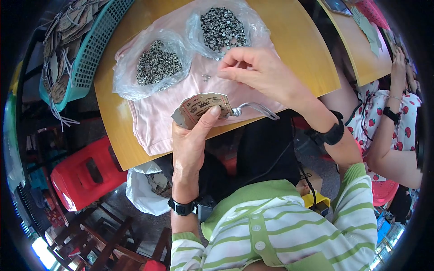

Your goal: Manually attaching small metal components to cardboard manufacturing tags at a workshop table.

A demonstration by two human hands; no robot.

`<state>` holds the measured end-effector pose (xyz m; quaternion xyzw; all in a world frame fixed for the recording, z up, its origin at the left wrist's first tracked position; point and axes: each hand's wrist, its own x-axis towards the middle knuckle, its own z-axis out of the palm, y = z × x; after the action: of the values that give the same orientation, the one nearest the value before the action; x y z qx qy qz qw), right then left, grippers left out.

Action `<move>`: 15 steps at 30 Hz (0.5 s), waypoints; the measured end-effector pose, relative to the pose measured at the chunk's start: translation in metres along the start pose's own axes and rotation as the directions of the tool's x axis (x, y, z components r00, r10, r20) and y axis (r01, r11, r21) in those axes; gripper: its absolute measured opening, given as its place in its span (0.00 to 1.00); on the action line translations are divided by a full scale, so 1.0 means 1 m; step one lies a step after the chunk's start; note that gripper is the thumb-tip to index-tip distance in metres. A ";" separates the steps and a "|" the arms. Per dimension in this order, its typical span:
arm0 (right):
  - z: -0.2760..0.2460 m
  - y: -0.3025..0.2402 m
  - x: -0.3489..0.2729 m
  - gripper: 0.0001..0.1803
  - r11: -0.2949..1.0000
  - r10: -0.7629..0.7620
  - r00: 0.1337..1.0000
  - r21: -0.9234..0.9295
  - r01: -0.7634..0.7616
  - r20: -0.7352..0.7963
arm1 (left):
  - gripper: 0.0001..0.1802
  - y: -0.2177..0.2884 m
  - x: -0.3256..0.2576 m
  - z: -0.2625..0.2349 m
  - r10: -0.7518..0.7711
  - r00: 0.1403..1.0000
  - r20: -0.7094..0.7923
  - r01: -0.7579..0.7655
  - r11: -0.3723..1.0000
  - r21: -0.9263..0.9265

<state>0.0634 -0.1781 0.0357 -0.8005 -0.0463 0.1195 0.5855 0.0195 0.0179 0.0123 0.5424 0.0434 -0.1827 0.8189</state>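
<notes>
My left hand grips a brown cardboard tag with dark print and a wavy edge, its thumb pressed on the front. From the tag's right end trails a loop of pale grey cord. Above and to the right, my right hand is closed in a pinch; anything between its fingertips is too small to make out. Just left of those fingertips, a few tiny metal pieces lie on a pink cloth. Beyond are two clear plastic bags, one with small metal rings, the other with shiny round metal caps.
The cloth covers much of a yellow wooden table. A teal basket of strung cardboard tags stands at the left, above a red stool. A white bag sits below the table edge. At the right, another person sits beside a second table.
</notes>
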 end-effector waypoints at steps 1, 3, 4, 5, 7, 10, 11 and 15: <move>0.004 0.001 0.006 0.09 0.957 -0.176 0.983 -0.244 0.156 -0.060 | 0.14 -0.001 0.000 0.000 -0.001 1.000 -0.002 0.001 1.000 -0.001; 0.012 0.006 0.015 0.08 0.897 -0.277 0.959 -0.374 0.234 -0.063 | 0.14 -0.002 -0.001 0.000 -0.028 1.000 -0.013 0.027 0.998 -0.049; 0.016 0.008 0.018 0.07 0.813 -0.377 0.925 -0.497 0.303 -0.054 | 0.14 -0.002 0.000 0.000 -0.029 0.999 -0.015 0.028 0.998 -0.051; 0.019 0.008 0.021 0.07 0.813 -0.375 0.925 -0.497 0.302 -0.051 | 0.14 -0.003 0.000 0.001 -0.019 1.000 -0.019 0.018 0.999 -0.049; 0.024 0.009 0.025 0.07 0.786 -0.379 0.925 -0.540 0.301 -0.037 | 0.14 -0.003 0.000 0.002 -0.009 1.000 -0.029 0.008 0.999 -0.048; 0.025 0.008 0.029 0.06 0.745 -0.379 0.926 -0.596 0.301 -0.006 | 0.14 -0.001 0.000 0.002 0.000 1.000 -0.006 0.000 0.999 -0.042; 0.025 0.005 0.029 0.06 0.744 -0.378 0.926 -0.596 0.301 -0.003 | 0.14 0.000 0.000 0.000 -0.002 1.000 0.011 0.003 1.000 -0.029; 0.025 -0.006 0.032 0.07 0.717 -0.301 0.953 -0.651 0.249 0.033 | 0.13 0.000 0.000 -0.002 -0.006 0.999 0.035 0.007 1.000 -0.029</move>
<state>0.0885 -0.1461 0.0294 -0.9410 -0.1810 -0.0223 0.2851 0.0201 0.0199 0.0117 0.5270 0.0335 -0.1942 0.8267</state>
